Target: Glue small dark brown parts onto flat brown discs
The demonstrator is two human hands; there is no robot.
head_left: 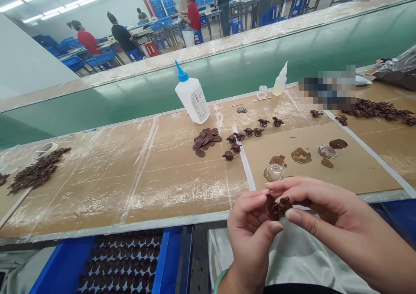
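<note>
My left hand (pixel 251 229) is closed with thumb and fingers around a dark brown round disc (pixel 270 206), held on edge in front of me. Pinched in my right hand (pixel 320 211) is a small dark brown moulded figure (pixel 282 206), pressed against or very close to the disc; whether they are joined I cannot tell. Beyond my hands, a pile of brown discs (pixel 206 140) lies on the brown-covered table (pixel 169 164). Several small figures on round bases (pixel 248 132) stand right of that pile. A clear shallow cup (pixel 273 172) sits just past my fingers.
A white bottle with a blue nozzle (pixel 194 99) and a small dropper bottle (pixel 280 81) stand at the back. Heaps of brown parts lie left (pixel 39 170) and right (pixel 377 109). Below the table edge, a blue tray (pixel 172 259) holds rows of brown pieces. A green conveyor belt (pixel 136 96) runs behind.
</note>
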